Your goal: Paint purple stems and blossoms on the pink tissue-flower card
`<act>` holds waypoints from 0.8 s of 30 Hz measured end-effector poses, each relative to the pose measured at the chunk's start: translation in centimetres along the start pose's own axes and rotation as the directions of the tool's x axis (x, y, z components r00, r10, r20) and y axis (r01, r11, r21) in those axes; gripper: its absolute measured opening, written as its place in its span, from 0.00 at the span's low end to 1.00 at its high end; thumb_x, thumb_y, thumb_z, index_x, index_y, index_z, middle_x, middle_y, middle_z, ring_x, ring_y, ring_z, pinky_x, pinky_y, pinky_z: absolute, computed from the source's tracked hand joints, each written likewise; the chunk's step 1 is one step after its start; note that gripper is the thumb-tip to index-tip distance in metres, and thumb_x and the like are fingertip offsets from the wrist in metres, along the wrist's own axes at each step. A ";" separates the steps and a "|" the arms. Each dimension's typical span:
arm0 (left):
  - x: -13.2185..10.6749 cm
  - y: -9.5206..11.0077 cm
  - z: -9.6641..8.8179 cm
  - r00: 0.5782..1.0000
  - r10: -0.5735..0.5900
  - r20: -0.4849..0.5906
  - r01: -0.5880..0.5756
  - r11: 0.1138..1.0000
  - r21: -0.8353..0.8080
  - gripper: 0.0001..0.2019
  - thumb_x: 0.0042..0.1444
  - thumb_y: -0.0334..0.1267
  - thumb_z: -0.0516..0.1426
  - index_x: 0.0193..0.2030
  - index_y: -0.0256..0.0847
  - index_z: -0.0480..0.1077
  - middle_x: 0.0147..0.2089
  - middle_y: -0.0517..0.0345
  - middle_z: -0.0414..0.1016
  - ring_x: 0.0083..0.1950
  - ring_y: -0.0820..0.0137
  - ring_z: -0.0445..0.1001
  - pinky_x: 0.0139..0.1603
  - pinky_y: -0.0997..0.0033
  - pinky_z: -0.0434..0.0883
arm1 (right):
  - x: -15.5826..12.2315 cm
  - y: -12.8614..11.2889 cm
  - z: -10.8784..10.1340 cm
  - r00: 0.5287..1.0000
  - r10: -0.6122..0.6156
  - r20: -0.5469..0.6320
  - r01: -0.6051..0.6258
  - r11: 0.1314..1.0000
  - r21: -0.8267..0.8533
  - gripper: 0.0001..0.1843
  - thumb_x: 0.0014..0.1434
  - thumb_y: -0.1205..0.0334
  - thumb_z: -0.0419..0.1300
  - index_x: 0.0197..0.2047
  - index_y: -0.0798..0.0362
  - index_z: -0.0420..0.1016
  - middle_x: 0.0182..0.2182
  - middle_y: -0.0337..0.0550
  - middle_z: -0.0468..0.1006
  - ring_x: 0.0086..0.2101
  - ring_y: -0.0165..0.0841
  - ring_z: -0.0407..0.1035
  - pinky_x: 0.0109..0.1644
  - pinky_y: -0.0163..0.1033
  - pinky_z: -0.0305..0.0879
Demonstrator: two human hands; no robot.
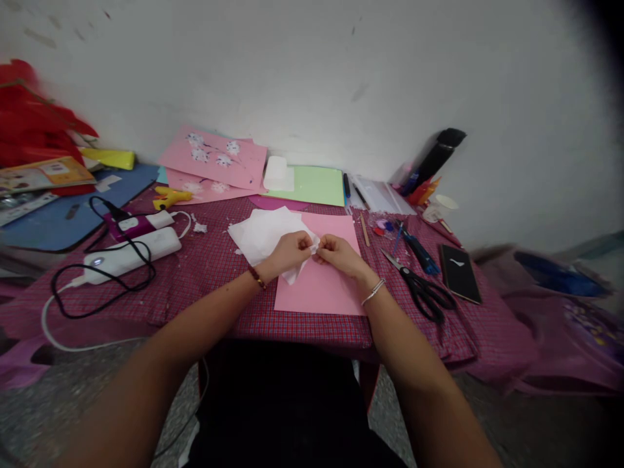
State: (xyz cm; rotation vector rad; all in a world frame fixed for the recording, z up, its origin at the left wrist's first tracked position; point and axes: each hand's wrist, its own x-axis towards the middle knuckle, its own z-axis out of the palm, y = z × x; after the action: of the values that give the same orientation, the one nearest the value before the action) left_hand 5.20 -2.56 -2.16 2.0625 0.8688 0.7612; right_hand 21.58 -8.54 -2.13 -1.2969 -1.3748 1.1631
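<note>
Bare forearms, the left (195,328) and the right (412,344), reach forward from either side of the person's black clothing (292,403) to hands that nearly meet above a pink sheet (324,292). The left hand (291,249) is mostly closed, thumb and fingertips pinching a small white crumpled piece (314,245); the right hand (338,255), its fingers curled in the same way, grips the other side of it, so the piece sits between the two sets of fingertips. White sheets (260,231) lie under and just beyond the left hand, overlapping the pink sheet. A beaded bracelet (257,277) circles the left wrist, a silvery one (373,292) the right. To the right of the right hand are a wooden stick (364,229), then black-handled scissors (424,289) with blades pointing away, and farther out a dark flat rectangular object (461,273). Well to the left of the left hand, a white power strip (131,255) rests on the checked tablecloth (209,253), with a yellow tool (170,197) beyond it. Past both hands lies green paper (316,184); beyond the left hand and farther left, a pink card (249,164) bears white flowers.
</note>
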 end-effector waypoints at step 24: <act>-0.4 1.3 -0.1 0.996 -0.085 -0.010 0.085 0.996 0.033 0.10 0.49 0.37 0.55 0.20 0.39 0.61 0.20 0.64 0.63 0.24 0.74 0.61 0.25 0.73 0.56 | 0.2 -0.2 0.1 0.991 0.037 -0.127 -0.024 0.994 0.107 0.16 0.47 0.56 0.65 0.34 0.50 0.62 0.23 0.33 0.73 0.23 0.29 0.71 0.30 0.36 0.68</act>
State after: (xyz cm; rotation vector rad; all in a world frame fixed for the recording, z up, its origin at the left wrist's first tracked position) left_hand 5.35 -3.44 -1.09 2.0386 0.9731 0.7145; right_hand 21.44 -8.37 -1.95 -1.2983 -1.1883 1.1366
